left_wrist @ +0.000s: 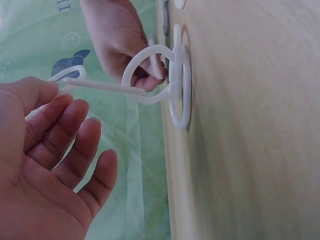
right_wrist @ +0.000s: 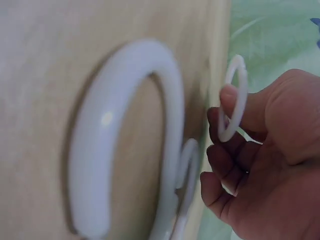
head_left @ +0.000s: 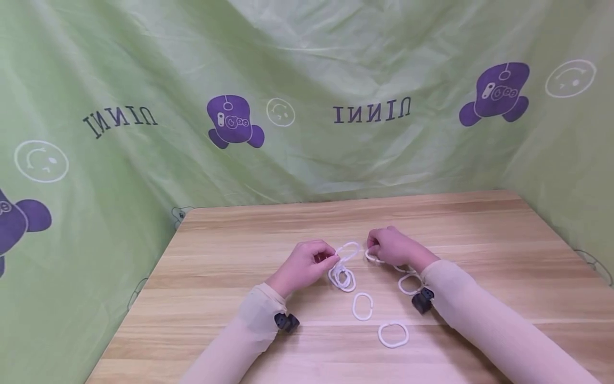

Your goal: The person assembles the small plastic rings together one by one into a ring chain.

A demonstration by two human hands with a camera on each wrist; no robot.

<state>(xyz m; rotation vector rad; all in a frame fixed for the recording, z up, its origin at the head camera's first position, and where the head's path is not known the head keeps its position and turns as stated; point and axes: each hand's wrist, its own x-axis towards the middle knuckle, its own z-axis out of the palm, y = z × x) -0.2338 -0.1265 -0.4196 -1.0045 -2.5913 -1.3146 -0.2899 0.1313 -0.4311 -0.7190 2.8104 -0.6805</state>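
My left hand (head_left: 304,264) pinches a white plastic curtain ring (left_wrist: 102,86) between thumb and index finger, its other fingers loosely bent. That ring is raised and hooked to more linked white rings (left_wrist: 186,107), which lie bunched on the tabletop in the head view. To the right, my right hand (head_left: 395,248) pinches a single curtain ring (right_wrist: 242,97) between thumb and fingertips, close over the table. The right wrist view shows this ring tilted nearly edge-on. Under the right wrist lies another open-ended ring (head_left: 408,294), with one more partly hidden behind the forearm.
Two loose oval rings lie nearer the front, one upright in view (head_left: 355,308) and one lower right (head_left: 393,346). The wooden table (head_left: 230,277) ends at a green printed curtain (head_left: 307,176) behind and at both sides. Small black cameras sit on both wrists.
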